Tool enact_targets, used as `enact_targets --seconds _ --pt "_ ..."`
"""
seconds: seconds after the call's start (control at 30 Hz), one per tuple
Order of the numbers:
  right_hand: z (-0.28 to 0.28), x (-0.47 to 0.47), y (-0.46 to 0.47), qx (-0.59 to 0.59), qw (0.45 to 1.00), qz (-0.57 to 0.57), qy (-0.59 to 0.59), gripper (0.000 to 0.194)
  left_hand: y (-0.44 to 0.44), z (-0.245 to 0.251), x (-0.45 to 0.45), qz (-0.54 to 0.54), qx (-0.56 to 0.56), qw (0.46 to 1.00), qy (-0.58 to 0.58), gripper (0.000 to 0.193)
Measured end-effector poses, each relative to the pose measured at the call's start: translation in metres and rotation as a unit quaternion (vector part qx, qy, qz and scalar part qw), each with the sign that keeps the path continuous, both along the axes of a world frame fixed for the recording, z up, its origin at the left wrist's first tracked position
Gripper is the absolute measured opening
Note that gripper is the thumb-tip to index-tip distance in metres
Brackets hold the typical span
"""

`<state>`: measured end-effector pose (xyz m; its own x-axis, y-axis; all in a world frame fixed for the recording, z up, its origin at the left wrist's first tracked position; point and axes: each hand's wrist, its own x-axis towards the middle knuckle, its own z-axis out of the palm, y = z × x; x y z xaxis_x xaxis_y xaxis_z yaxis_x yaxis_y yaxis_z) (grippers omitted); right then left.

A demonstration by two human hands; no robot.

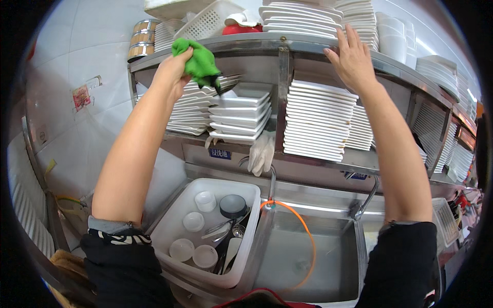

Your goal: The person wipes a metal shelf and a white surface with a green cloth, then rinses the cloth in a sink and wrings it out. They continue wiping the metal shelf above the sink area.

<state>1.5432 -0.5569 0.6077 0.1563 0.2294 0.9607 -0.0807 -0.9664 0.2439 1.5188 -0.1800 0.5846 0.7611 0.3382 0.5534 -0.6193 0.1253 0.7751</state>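
Observation:
My left hand [177, 71] grips a bunched green cloth [198, 63] with a dark end, held in front of the upper steel shelf. My right hand [352, 59] is raised at the edge of that shelf [312, 42], its fingers apart and nothing in its grasp. Just beyond its fingertips stand a stack of white plates [300, 21] and a taller white stack [356, 23]; I cannot tell whether the fingers touch them. Under the cloth, white dishes [238, 115] are piled on the lower shelf. More white rectangular plates [317, 119] stand below my right hand.
A white plastic tub [169, 227] with small bowls and utensils sits beside a steel sink [308, 250] holding water. An orange hose [308, 227] curves into the sink. Pale gloves [262, 154] hang from the lower shelf near a faucet [273, 177]. Wooden-sided containers [142, 40] stand at upper left.

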Motion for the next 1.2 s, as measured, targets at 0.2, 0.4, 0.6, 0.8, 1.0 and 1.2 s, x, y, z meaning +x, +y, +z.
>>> enact_targets --seconds 0.2,0.4,0.6,0.8,1.0,1.2 --pt "-0.012 0.028 0.026 0.071 0.997 0.001 -0.044 0.081 -0.026 0.043 0.048 0.238 0.214 0.923 -0.214 0.028" --pt "-0.002 0.019 0.016 -0.012 0.998 -0.007 -0.062 0.047 -0.110 0.010 0.111 0.431 0.356 0.704 -0.437 0.042" --pt "0.001 0.025 0.009 0.016 0.997 0.016 -0.071 0.042 -0.062 0.001 0.150 0.456 0.426 0.595 -0.506 0.050" --pt "0.000 0.037 0.006 0.004 0.994 0.014 -0.107 0.043 0.094 -0.021 0.185 0.544 0.401 0.662 -0.323 0.046" --pt "-0.001 0.040 0.009 -0.001 0.993 0.013 -0.118 0.044 0.195 -0.029 0.198 0.513 0.296 0.803 -0.070 0.032" --pt "0.000 0.039 0.010 -0.003 0.994 0.008 -0.108 0.048 0.140 0.026 0.203 0.325 0.102 0.933 -0.118 0.038"
